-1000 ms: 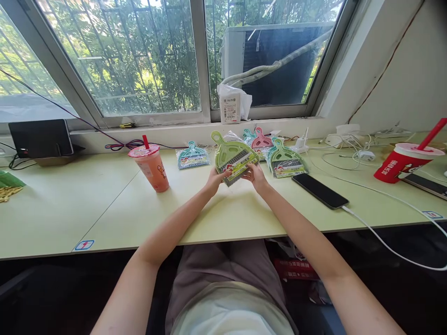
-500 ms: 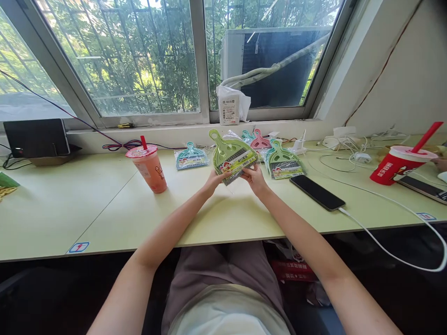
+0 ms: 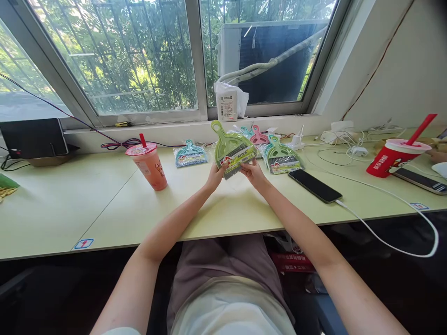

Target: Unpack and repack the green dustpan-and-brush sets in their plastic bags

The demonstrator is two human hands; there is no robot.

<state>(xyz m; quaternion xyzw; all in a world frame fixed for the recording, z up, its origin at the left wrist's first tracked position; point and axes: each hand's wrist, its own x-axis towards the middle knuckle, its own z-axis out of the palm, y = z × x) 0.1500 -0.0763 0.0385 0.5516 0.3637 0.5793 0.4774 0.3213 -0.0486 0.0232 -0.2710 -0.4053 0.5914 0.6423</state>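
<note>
A green mini dustpan and brush set (image 3: 233, 145) in clear plastic is held up above the table, its handle pointing up and to the left. My left hand (image 3: 217, 176) grips its lower left edge, thumb over the front. At the lower right edge, my right hand (image 3: 254, 174) pinches the same package. Behind it to the right lie a pink set (image 3: 259, 136) and another green set (image 3: 282, 156), both wrapped. To the left, a blue-green set (image 3: 190, 154) lies flat on the table.
A pink drink cup (image 3: 150, 168) stands left of my arms. A black phone (image 3: 315, 186) with a white cable lies on the right. Beyond it are a red cup (image 3: 396, 158) and another person's hand (image 3: 438, 156). A tablet (image 3: 33, 139) stands at far left.
The held green set has tilted slightly, its handle more upright, and stays in both hands. The camera view has shifted a little.
</note>
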